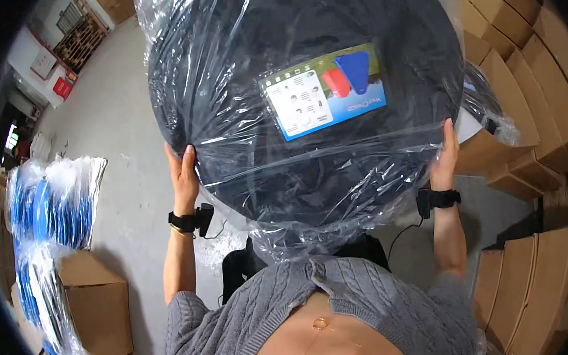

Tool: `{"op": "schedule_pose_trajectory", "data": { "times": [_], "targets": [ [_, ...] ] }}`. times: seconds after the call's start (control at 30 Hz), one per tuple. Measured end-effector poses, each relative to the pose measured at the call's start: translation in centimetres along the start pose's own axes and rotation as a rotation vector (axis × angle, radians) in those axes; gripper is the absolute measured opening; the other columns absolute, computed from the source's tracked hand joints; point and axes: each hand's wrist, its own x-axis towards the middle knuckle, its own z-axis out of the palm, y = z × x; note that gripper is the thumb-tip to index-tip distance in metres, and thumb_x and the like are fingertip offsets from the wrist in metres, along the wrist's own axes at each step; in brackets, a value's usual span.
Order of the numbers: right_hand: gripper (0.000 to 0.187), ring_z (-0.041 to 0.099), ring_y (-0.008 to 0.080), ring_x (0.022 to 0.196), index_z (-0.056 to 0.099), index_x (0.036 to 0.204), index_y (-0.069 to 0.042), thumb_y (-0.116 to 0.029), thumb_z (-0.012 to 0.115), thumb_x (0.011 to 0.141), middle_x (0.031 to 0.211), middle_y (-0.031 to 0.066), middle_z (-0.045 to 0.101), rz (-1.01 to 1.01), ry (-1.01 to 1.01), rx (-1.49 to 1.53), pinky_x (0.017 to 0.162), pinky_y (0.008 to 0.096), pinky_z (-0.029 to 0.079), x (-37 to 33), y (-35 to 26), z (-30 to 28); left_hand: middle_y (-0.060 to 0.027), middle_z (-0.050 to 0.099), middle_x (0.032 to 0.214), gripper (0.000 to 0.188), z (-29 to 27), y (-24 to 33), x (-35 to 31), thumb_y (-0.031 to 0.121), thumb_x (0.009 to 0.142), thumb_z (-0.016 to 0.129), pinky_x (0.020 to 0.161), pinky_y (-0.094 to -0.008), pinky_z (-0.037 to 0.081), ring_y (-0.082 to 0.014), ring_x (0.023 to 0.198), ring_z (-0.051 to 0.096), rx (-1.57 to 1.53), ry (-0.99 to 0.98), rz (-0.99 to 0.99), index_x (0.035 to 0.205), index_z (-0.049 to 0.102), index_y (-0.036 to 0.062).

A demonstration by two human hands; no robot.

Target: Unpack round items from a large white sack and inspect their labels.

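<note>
A large, flat, round black bag (336, 166) wrapped in clear plastic is held up in front of my chest. A printed card (351, 99) in green, blue and white, with red and blue shapes, lies on its face under the plastic. My left hand (184, 179) grips the bag's left edge, thumb and fingers at the rim. At the opposite edge my right hand (446, 157) holds the bag, its fingers partly hidden by the wrap. Loose plastic (296, 243) hangs from the lower rim towards my sweater.
Blue plastic-wrapped bundles (53, 209) stand at the left beside an open cardboard box (97, 305). Several cardboard boxes (523, 78) line the right, one holding another wrapped black item (488, 104). More cartons (526, 285) stand at lower right. Wooden pallets (77, 43) lie far left.
</note>
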Motion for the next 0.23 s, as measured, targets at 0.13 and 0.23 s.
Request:
{"op": "schedule_pose_trajectory", "data": {
  "times": [0.13,0.23],
  "targets": [
    [0.058,0.042,0.019,0.118,0.038,0.132,-0.001,-0.028,0.059,0.086,0.132,0.0059,0.042,-0.005,-0.171,0.141,0.1,0.0331,0.032,-2.0,1.2,-3.2,-0.0093,0.039,0.13,0.054,0.6,4.1,-2.8,0.009,0.093,0.046,0.095,-0.0252,0.033,-0.0134,0.113,0.041,0.095,0.124,-0.017,0.138,0.019,-0.0017],
    [0.07,0.023,0.0199,0.133,0.023,0.141,-0.005,-0.027,0.06,0.085,0.145,0.0081,0.023,-0.467,-0.351,-0.214,0.109,0.0365,0.016,-3.8,2.5,-5.0,-0.0149,0.031,0.139,0.056,1.9,6.6,-4.3,0.006,0.09,0.047,0.105,-0.0322,0.021,-0.0215,0.127,0.032,0.141,0.11,0.317,0.138,0.019,-0.0028]
  ]
}}
